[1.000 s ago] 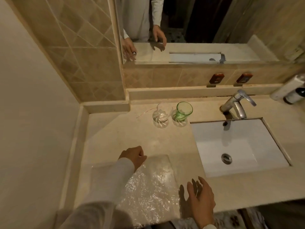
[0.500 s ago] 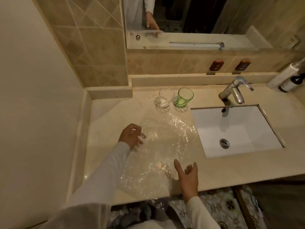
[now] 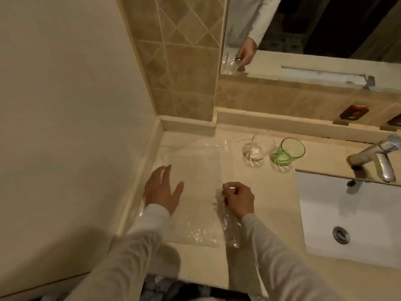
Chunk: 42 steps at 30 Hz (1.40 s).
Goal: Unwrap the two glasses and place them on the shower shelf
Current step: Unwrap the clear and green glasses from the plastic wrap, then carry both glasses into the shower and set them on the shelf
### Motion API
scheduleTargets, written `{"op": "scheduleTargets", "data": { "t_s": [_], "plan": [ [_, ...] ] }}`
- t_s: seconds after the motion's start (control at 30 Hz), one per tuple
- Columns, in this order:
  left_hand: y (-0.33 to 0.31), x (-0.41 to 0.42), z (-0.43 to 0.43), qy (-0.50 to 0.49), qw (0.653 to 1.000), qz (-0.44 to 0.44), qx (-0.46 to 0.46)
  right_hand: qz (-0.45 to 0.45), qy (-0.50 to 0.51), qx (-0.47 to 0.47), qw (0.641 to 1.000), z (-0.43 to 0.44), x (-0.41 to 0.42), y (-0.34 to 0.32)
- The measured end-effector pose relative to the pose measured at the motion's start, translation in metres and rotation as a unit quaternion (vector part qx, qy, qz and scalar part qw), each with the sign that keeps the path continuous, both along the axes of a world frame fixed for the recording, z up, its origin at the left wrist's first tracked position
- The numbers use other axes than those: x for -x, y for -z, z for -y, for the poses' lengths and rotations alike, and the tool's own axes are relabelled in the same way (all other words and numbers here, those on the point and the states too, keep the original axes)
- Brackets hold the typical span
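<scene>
A clear glass (image 3: pixel 258 148) and a green glass (image 3: pixel 288 152) stand unwrapped side by side on the beige counter (image 3: pixel 249 263), near the back ledge. A sheet of clear bubble wrap (image 3: pixel 195 192) lies flat on the counter's left part. My left hand (image 3: pixel 161 190) hovers open, fingers spread, over the sheet's left edge. My right hand (image 3: pixel 237 198) pinches the sheet's right edge, where the wrap is bunched up and lifted.
A white sink basin (image 3: pixel 351 213) with a chrome tap (image 3: pixel 377 157) lies to the right. A raised ledge (image 3: pixel 282 123) runs under the mirror (image 3: pixel 314 35). A plain wall (image 3: pixel 65 105) closes the left side. Two brown dishes (image 3: pixel 353 112) sit on the ledge.
The bubble wrap has shifted left toward the wall and lies flatter. My left hand let go and opened; my right hand moved up and gripped the sheet's right edge. The view swung left.
</scene>
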State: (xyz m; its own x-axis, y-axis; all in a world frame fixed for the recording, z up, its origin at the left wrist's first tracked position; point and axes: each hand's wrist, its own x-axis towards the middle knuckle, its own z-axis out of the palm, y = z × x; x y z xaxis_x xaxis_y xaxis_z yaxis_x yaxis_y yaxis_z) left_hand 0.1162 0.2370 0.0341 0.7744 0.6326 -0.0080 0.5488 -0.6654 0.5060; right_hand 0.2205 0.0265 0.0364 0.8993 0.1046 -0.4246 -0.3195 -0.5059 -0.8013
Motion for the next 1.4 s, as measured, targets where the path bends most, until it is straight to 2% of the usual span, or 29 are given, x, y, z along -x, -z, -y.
{"op": "scheduleTargets", "data": {
  "t_s": [0.1,0.13,0.2,0.27,0.33,0.37,0.4,0.47,0.53,0.6,0.73,0.8,0.87,0.97,1.07,1.17,1.27,1.3,1.4],
  "plan": [
    [0.025,0.02,0.006,0.111,0.983,-0.147,-0.017,0.003,-0.093,0.081,0.992,-0.02,-0.007,0.015],
    [0.035,0.025,0.006,0.124,0.972,-0.199,-0.01,0.034,-0.125,0.12,0.984,-0.024,-0.005,0.02],
    [0.054,0.031,0.005,0.142,0.95,-0.278,-0.02,0.155,-0.202,0.174,0.951,-0.026,0.008,0.031],
    [0.066,0.029,0.002,0.151,0.937,-0.314,-0.02,0.286,-0.351,0.198,0.87,-0.025,0.024,0.043],
    [0.075,0.025,-0.005,0.162,0.935,-0.316,-0.017,0.309,-0.509,0.223,0.772,-0.019,0.032,0.059],
    [0.077,0.022,-0.011,0.169,0.933,-0.316,-0.014,0.301,-0.535,0.238,0.752,-0.015,0.034,0.065],
    [0.076,0.021,-0.017,0.179,0.931,-0.318,-0.009,0.293,-0.535,0.252,0.751,-0.012,0.036,0.07],
    [0.074,0.017,-0.027,0.199,0.922,-0.333,-0.003,0.291,-0.52,0.277,0.754,-0.01,0.037,0.077],
    [0.068,0.012,-0.03,0.213,0.913,-0.347,-0.012,0.284,-0.516,0.261,0.765,-0.013,0.037,0.08],
    [0.056,0.003,-0.024,0.192,0.919,-0.345,-0.024,0.251,-0.504,0.218,0.797,-0.018,0.031,0.078],
    [0.02,-0.047,0.005,0.138,0.976,-0.163,-0.032,0.24,-0.361,0.147,0.889,-0.002,-0.014,0.052],
    [0.006,-0.084,0.03,0.15,0.986,-0.069,0.011,0.258,-0.231,0.065,0.936,0.024,-0.045,0.033],
    [-0.003,-0.124,0.062,0.142,0.986,-0.001,0.087,0.295,-0.076,0.0,0.953,0.056,-0.08,0.018],
    [-0.006,-0.173,0.105,0.107,0.968,0.068,0.219,0.299,0.079,-0.001,0.951,0.097,-0.122,0.008],
    [0.003,-0.213,0.131,0.082,0.937,0.089,0.326,0.235,0.153,-0.021,0.96,0.12,-0.154,0.012],
    [0.02,-0.237,0.149,0.057,0.908,0.107,0.401,0.177,0.161,-0.078,0.968,0.129,-0.177,0.024],
    [0.033,-0.247,0.162,0.01,0.841,0.109,0.53,0.152,0.141,-0.103,0.973,0.132,-0.188,0.041],
    [0.037,-0.251,0.164,0.003,0.829,0.105,0.549,0.143,0.142,-0.114,0.973,0.132,-0.191,0.046],
    [0.043,-0.262,0.166,0.003,0.827,0.113,0.55,0.125,0.139,-0.125,0.974,0.133,-0.197,0.058]
  ]
}}
